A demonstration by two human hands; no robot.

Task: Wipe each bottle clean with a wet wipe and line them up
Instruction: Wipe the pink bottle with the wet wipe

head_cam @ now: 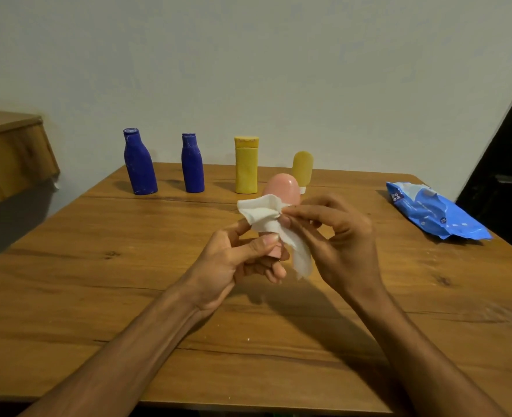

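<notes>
Left hand (230, 263) round pink bottle (282, 185); right hand (340, 236), wipe (263, 213)

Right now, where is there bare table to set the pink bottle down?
Free: between the small yellow bottle and the wipes pack, at the row's right end; also the left of the table, nearer than the blue bottles. Crowded: mid-table, where the left hand holds the pink bottle and the right hand the wipe.

Row of bottles (192, 164) on the table (98, 266), another bottle (281, 188) before its right end, wipes pack (435, 210) farther right.
</notes>
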